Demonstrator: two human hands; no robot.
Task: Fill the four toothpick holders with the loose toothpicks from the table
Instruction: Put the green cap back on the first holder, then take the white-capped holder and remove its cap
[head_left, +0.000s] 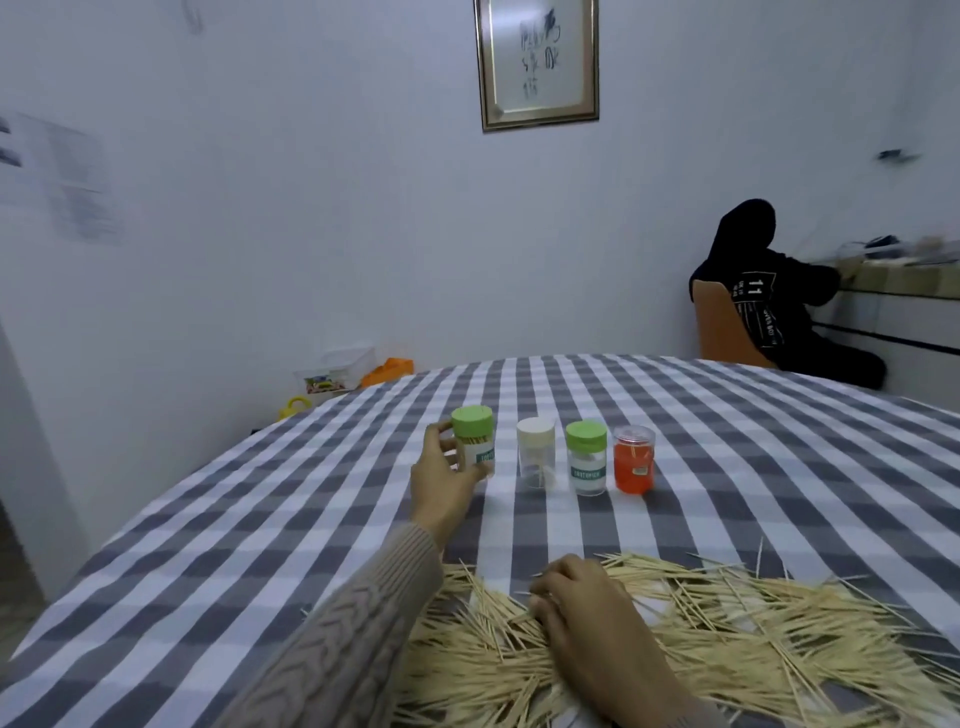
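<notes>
Green-capped and labelled, the leftmost holder was the item in hand: the left hand was wrapped round its near side, thumb and fingers curled about the body, with the holder upright and either resting on or only just clear of the checked tablecloth; which of the two could not be determined. The cap was on. The right hand lay nearer the person, fingers bent down into the loose toothpicks; it appeared to be gathering or pinching a few, though the fingertips were partly hidden and a firm hold could not be confirmed.

Beside the gripped holder stood three more in a row: a cream-capped clear holder with a few sticks inside, a second green-capped holder, and a red translucent holder, all upright, capped and just apart from one another. The toothpicks were spread in a wide heap along the near edge, well apart from the row.

Assessment: the step was judged to be bringing the first holder to the heap for opening. Recommended practice: keep it upright, draw it close, remove the cap, and align the sticks parallel before insertion, since crossed sticks would likely jam at the mouth.
</notes>
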